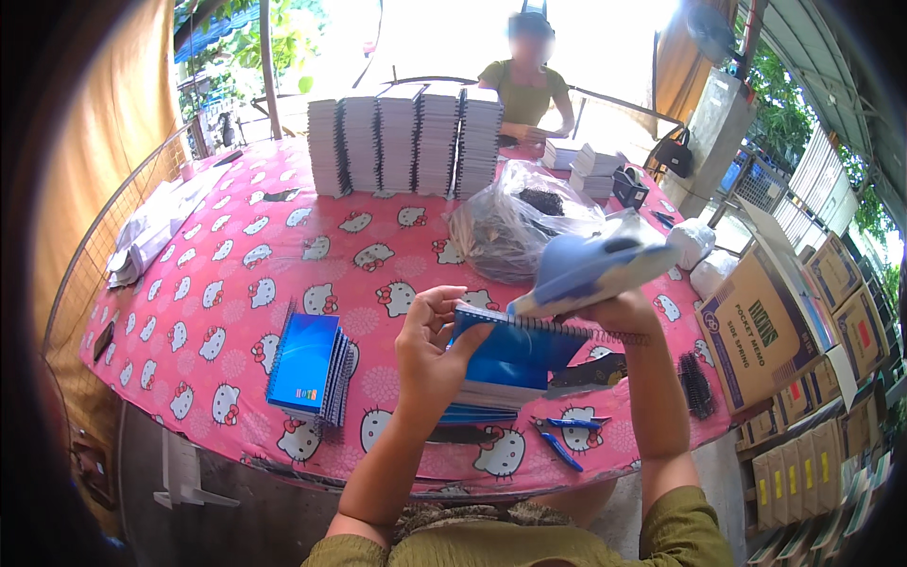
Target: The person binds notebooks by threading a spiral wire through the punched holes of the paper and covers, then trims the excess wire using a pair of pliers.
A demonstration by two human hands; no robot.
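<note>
My left hand [439,340] is closed on the upper left of a blue-covered notebook [501,354], thumb in front and fingers behind. A dark spiral coil [586,331] runs along the notebook's top edge and sticks out past its right end. My right hand [619,312] grips a rounded blue and white object [590,269] from below, close to the coil; its kind is unclear and it is partly blurred. Below the held notebook lie more blue covers [477,414]. Left of my left hand stands a small stack of coil-bound blue notebooks [307,364].
Blue-handled cutters [557,449] lie near the front edge, with loose black coils [697,386] to the right. Beyond are a clear plastic bag [496,236] of coils and tall stacks of bound pages [402,142]. Cardboard boxes [756,331] flank the right; a person [529,94] sits opposite.
</note>
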